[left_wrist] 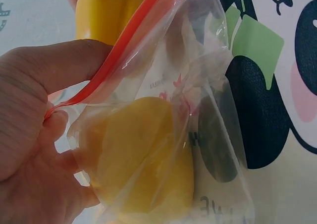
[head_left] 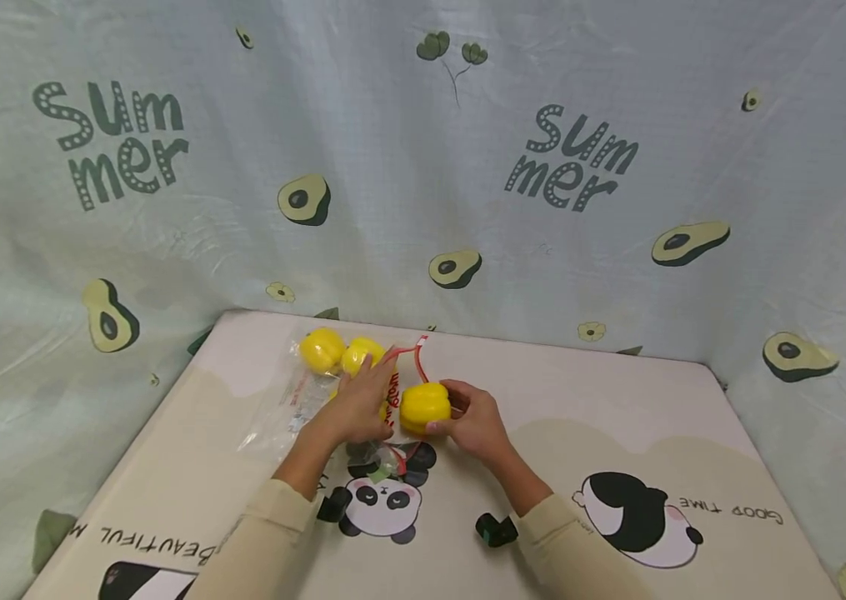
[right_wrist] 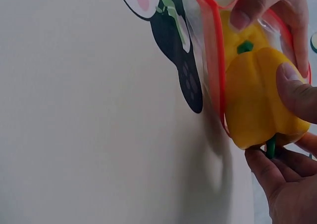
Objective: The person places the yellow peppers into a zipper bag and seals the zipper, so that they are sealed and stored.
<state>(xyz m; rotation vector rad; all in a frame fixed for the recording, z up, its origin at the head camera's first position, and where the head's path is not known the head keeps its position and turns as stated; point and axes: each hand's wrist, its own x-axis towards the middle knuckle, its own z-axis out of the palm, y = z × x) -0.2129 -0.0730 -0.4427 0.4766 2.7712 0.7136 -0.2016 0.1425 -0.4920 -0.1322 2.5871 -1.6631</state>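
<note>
Near the middle of the head view, the right hand [head_left: 477, 423] grips a yellow bell pepper [head_left: 425, 407], fingers and thumb curled round it; the right wrist view shows the thumb on its side and the fingers beneath, by its green stem [right_wrist: 270, 147]. In that view the pepper's long axis runs up and down the frame, stem end at the bottom, blunt end up against the red-edged mouth of a clear zip bag [right_wrist: 214, 60]; in the head view it lies just right of the bag's red rim [head_left: 409, 350], stem toward the right hand.

The left hand [head_left: 357, 407] pinches the bag's rim, thumb curled over the red strip [left_wrist: 111, 60] in the left wrist view, holding the mouth open; a second yellow pepper [left_wrist: 143, 159] sits inside the bag, lower centre of that view, its green top showing in the right wrist view [right_wrist: 244, 46].

Two more yellow peppers [head_left: 322, 349] [head_left: 361, 353] lie side by side just above the left hand, on more clear plastic [head_left: 283, 404]; everything rests on a cream mat [head_left: 618, 417] printed with pandas [head_left: 381, 500]; an avocado-print cloth [head_left: 423, 167] hangs behind.
</note>
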